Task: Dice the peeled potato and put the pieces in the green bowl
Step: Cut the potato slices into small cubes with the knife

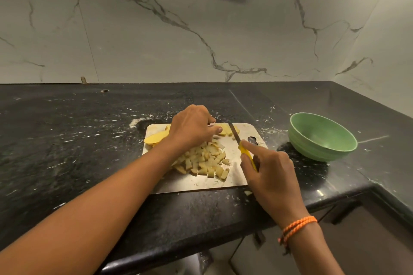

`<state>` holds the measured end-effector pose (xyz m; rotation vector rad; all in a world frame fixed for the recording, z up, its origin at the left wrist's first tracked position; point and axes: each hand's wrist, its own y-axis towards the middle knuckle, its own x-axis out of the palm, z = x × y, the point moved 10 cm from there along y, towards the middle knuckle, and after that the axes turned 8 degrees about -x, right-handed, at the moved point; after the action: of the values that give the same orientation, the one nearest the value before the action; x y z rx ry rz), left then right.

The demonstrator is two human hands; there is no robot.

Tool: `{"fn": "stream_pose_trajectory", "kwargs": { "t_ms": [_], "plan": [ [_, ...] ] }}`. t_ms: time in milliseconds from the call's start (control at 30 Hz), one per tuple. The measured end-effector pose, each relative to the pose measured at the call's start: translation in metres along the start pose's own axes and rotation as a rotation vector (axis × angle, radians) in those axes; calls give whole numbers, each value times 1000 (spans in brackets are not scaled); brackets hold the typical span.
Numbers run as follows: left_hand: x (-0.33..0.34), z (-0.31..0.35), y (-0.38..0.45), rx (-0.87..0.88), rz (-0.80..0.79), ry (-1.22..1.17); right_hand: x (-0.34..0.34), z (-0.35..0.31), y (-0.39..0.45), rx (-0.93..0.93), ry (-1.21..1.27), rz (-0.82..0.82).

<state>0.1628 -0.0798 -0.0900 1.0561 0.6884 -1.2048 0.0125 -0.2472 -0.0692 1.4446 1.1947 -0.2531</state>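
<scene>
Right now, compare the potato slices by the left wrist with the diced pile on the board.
The potato slices are broad, flat and stacked at the cutting board's left edge; the diced pile is small chunks heaped mid-board. The slices look yellower, the diced pile paler. Both lie on the board, none in the green bowl.

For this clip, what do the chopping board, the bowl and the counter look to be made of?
Chopping board: probably stainless steel, since it is thin, silvery and reflective with a punched hanging hole.
Green bowl: plastic or melamine by its matte, even colour and ribbed outer wall; ceramic cannot be ruled out.
Counter: polished black stone, likely granite, glossy with white flecks.
</scene>
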Motion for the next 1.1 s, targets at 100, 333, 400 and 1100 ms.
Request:
{"fn": "stream_pose_trajectory", "kwargs": {
  "t_ms": [100,333,400,1100],
  "plan": [
    [-6,-7,3,0,-2,0,14,-3,14,-16,-1,-37],
    [-7,-3,0,33,9,16,46,-1,34,-35,-48,-134],
    [-7,-2,-1,43,2,21,53,0,36,-38,-56,-178],
    [-13,-8,-3,-7,-79,-65,-9,64,29,33,-68,-73]
  ]
}}
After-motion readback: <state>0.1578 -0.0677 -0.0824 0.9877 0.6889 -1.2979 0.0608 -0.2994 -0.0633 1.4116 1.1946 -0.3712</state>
